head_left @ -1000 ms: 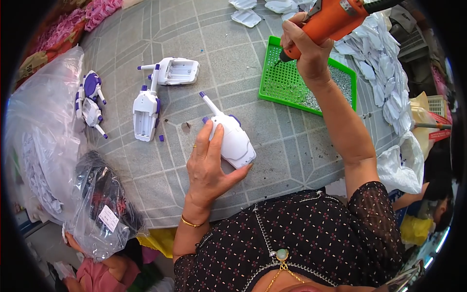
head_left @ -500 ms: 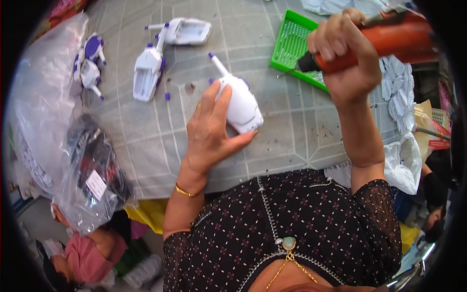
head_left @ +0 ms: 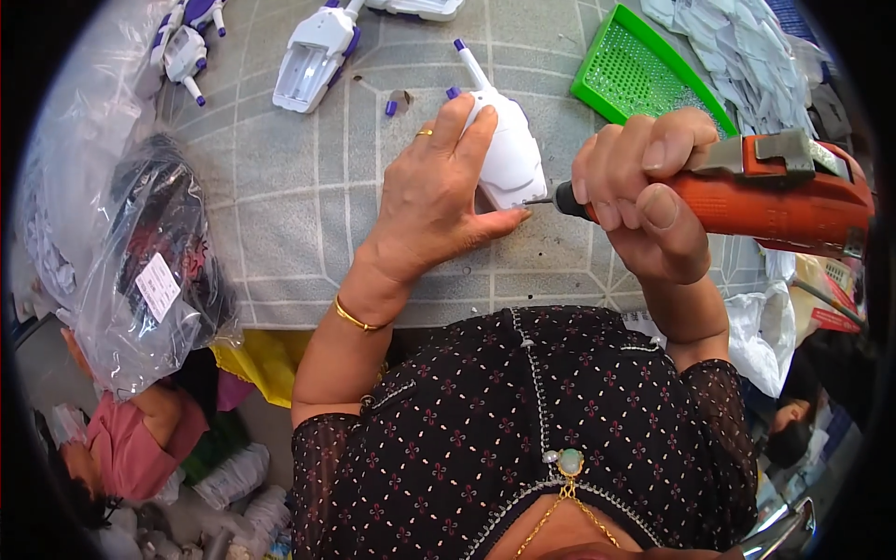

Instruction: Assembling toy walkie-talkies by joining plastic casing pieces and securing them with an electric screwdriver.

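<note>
A white plastic casing with purple tips and a thin stem (head_left: 509, 145) lies on the cloth-covered table, its stem pointing away from me. My left hand (head_left: 434, 191) grips it from the left, fingers over its top and thumb at its near end. In my right hand (head_left: 653, 182) is an orange electric screwdriver (head_left: 747, 201), held level. Its thin bit reaches the casing's near right corner by my left thumb; whether it sits in a screw is too small to tell. A small purple cap (head_left: 390, 108) lies left of the casing.
Similar white-and-purple pieces (head_left: 315, 61) lie at the far left. A green perforated tray (head_left: 597, 56) holding small shiny screws stands far right, beside a pile of white plastic parts (head_left: 737, 56). Clear plastic bags (head_left: 140, 252) cover the left edge. Other people sit nearby at both sides.
My right hand has brought the screwdriver down and inward from above the green tray to the casing's near end. My left hand keeps its hold on the casing. The whole view has shifted.
</note>
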Demonstrator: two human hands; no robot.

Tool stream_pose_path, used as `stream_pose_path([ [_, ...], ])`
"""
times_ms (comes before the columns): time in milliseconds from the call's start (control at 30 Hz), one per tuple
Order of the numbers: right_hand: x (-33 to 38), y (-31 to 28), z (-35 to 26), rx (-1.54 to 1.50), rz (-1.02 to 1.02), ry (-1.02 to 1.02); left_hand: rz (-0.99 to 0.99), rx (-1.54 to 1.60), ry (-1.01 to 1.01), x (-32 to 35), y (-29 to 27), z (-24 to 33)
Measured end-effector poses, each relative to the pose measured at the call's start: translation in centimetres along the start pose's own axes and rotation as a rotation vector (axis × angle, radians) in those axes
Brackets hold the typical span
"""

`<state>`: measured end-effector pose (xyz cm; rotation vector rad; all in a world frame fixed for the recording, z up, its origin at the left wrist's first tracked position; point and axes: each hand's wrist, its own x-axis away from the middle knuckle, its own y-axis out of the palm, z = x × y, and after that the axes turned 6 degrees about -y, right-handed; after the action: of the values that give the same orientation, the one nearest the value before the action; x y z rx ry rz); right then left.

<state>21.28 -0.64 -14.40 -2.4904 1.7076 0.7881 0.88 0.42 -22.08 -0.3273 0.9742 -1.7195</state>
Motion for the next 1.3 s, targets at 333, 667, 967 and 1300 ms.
stream_pose_path([
  [333,0.0,-0.1,0.6,0.115,-0.085,-0.014,0.057,-0.055,0.076,-0.1,0.2,-0.1],
  [667,0.4,0.6,1.7,0.215,-0.119,-0.083,0.05,-0.069,0.06,0.0,0.3,0.2],
  [967,1.2,-1.6,0.9,0.126,0.14,-0.174,-0.084,-0.191,-0.073,-0.4,-0.3,2.3],
  [1300,2.2,-4.0,-1.4,0.224,0.41,-0.283,-0.069,-0.391,0.064,-4.0,2.9,4.3],
])
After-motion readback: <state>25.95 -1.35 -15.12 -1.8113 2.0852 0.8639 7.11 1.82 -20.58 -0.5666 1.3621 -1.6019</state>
